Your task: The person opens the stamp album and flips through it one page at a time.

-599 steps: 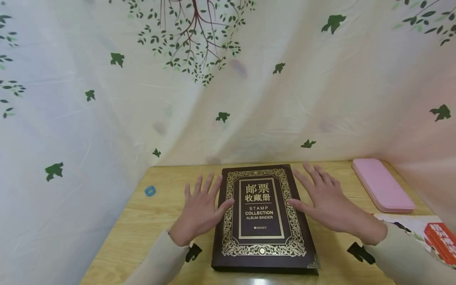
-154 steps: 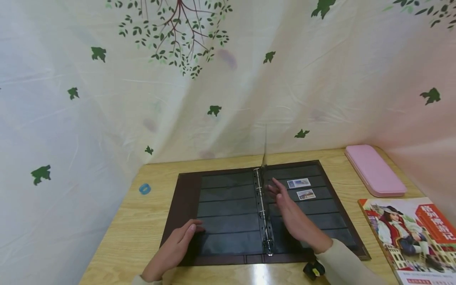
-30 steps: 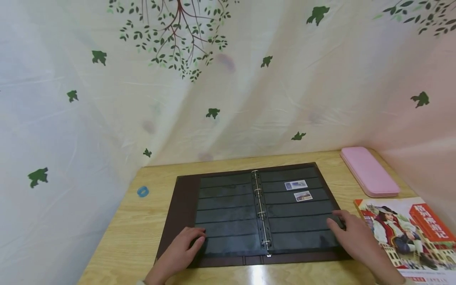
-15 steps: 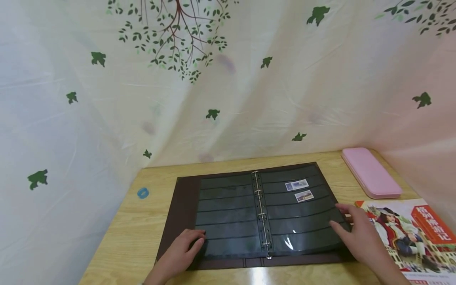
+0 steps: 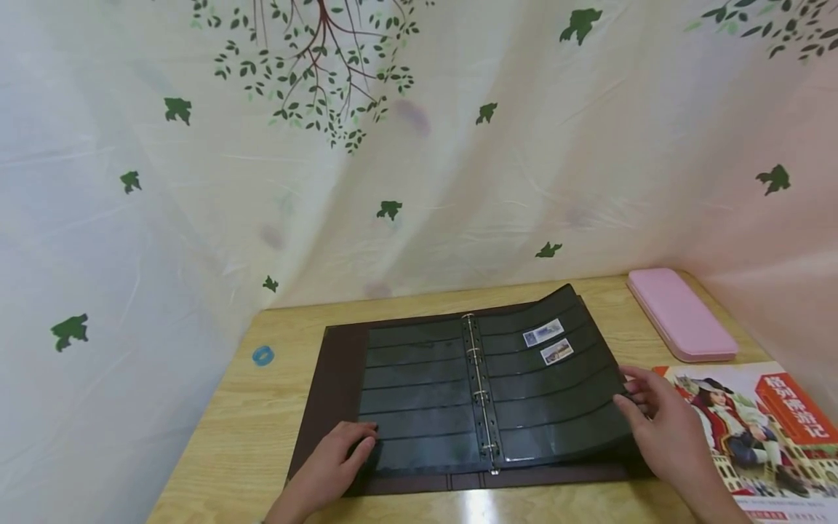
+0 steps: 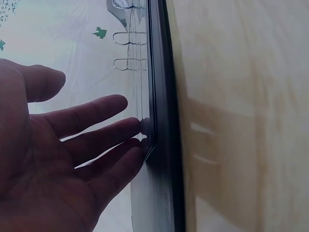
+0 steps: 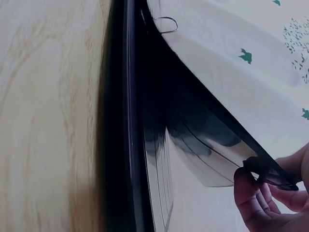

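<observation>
A dark stamp album (image 5: 340,356) lies spread flat on the wooden table, metal rings (image 5: 481,397) down its middle. Two small stamps, a blue one (image 5: 543,333) and a brownish one (image 5: 556,351), sit in strips of the right black page (image 5: 556,400). My right hand (image 5: 668,429) pinches that page's outer edge between thumb and fingers. In the right wrist view the page (image 7: 207,130) bends up, away from the sheets beneath. My left hand (image 5: 330,458) rests at the left page's lower outer corner; in the left wrist view its fingertips touch the album's surface, fingers loosely extended.
Right of the album lies an illustrated book (image 5: 759,429), partly behind my right forearm. A pink case (image 5: 684,316) is farther back. A small blue ring (image 5: 262,356) sits on the table's left. A patterned curtain (image 5: 314,218) hangs behind the table.
Within the last second my right hand has taken the right page's outer edge and raised it, so page and stamps now tilt. My left hand stays put. Earlier, the album was closed.
</observation>
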`<state>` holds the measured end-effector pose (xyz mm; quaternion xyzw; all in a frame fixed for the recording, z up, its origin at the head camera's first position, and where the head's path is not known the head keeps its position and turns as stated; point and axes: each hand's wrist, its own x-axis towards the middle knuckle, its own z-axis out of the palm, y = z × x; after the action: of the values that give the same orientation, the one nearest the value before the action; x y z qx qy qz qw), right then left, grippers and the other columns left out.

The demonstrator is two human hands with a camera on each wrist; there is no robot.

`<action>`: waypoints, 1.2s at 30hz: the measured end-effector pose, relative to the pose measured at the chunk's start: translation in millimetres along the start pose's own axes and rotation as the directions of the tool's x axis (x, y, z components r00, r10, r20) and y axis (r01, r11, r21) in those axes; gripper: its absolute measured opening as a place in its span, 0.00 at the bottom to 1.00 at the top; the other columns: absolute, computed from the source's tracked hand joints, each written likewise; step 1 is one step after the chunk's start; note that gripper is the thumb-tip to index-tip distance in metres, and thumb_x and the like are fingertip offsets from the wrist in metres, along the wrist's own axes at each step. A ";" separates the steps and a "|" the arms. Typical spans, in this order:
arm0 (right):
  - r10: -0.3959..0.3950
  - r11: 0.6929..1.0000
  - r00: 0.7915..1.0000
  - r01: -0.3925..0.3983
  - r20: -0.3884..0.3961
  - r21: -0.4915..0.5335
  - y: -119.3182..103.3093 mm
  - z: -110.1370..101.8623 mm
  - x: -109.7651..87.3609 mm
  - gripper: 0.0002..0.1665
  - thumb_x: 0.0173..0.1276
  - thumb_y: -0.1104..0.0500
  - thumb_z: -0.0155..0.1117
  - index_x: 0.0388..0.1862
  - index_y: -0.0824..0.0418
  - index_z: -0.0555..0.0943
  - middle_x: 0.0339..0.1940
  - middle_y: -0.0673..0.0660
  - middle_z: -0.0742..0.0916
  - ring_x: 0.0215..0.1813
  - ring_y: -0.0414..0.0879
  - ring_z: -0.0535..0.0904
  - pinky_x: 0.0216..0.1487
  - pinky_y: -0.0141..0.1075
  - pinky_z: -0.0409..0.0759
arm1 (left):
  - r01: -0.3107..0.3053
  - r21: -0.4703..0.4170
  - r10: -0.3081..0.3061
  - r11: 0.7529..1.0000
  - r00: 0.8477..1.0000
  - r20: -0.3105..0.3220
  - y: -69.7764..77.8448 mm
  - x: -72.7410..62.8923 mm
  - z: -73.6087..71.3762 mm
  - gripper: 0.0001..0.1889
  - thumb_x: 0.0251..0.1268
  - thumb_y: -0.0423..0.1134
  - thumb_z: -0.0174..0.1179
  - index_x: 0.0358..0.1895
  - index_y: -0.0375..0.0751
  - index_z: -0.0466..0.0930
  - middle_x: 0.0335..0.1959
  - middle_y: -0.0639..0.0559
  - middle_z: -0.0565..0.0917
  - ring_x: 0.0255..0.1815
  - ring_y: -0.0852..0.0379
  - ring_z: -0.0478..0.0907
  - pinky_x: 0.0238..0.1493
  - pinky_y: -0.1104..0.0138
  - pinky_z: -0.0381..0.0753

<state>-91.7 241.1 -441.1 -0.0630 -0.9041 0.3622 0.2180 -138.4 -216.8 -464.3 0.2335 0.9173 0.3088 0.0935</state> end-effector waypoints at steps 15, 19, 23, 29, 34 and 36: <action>0.007 0.974 0.994 0.017 -0.106 0.228 -3.1 -2.8 -8.4 0.22 0.73 0.62 0.53 0.64 0.60 0.70 0.48 0.53 0.79 0.47 0.28 0.71 0.42 0.19 0.67 | 0.026 -0.015 -0.025 1.000 0.999 0.020 0.0 0.5 0.3 0.20 0.74 0.53 0.43 0.52 0.46 0.80 0.56 0.49 0.77 0.55 0.50 0.72 0.53 0.51 0.72; -0.199 0.817 0.976 0.214 -0.087 0.535 -3.7 1.1 -7.2 0.23 0.78 0.67 0.35 0.69 0.69 0.60 0.56 0.53 0.75 0.54 0.36 0.71 0.46 0.23 0.71 | 0.033 -0.012 -0.033 0.999 0.999 0.022 -1.2 0.8 0.7 0.20 0.75 0.53 0.43 0.52 0.46 0.80 0.56 0.50 0.77 0.56 0.51 0.72 0.53 0.52 0.72; -0.337 0.583 0.941 0.234 -0.030 0.778 -2.4 9.3 -2.9 0.26 0.79 0.63 0.22 0.70 0.72 0.54 0.62 0.57 0.72 0.54 0.42 0.73 0.39 0.31 0.78 | 0.023 -0.018 -0.022 1.000 1.000 0.019 -1.1 0.5 0.8 0.20 0.75 0.52 0.44 0.52 0.46 0.80 0.56 0.49 0.77 0.56 0.50 0.72 0.53 0.51 0.72; -0.297 0.781 0.955 0.232 0.018 0.579 -4.4 20.6 -0.5 0.26 0.79 0.64 0.22 0.70 0.73 0.57 0.61 0.50 0.72 0.47 0.39 0.77 0.36 0.31 0.78 | 0.017 -0.026 -0.017 1.000 1.000 0.010 0.6 -0.7 0.2 0.19 0.74 0.52 0.44 0.52 0.46 0.80 0.56 0.50 0.77 0.56 0.49 0.72 0.52 0.51 0.72; -0.232 0.878 0.972 0.189 0.045 0.440 -5.1 24.6 2.0 0.26 0.79 0.64 0.26 0.68 0.73 0.61 0.56 0.57 0.72 0.44 0.37 0.76 0.36 0.31 0.77 | 0.015 -0.029 -0.015 0.999 1.000 0.006 0.4 -1.0 0.1 0.19 0.74 0.53 0.44 0.52 0.46 0.80 0.56 0.50 0.77 0.56 0.49 0.72 0.53 0.52 0.72; -0.221 0.890 0.970 0.159 0.100 0.427 -4.4 25.9 3.7 0.26 0.80 0.63 0.25 0.71 0.69 0.58 0.61 0.63 0.69 0.48 0.37 0.75 0.35 0.34 0.78 | 0.011 -0.028 -0.011 1.000 1.000 0.002 0.0 -1.1 0.5 0.20 0.74 0.53 0.44 0.51 0.46 0.80 0.56 0.50 0.77 0.55 0.49 0.72 0.53 0.52 0.72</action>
<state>-106.2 222.7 -453.5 0.1005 -0.8213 0.5268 0.1943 -137.3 -217.1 -464.7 0.2274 0.9140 0.3209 0.0993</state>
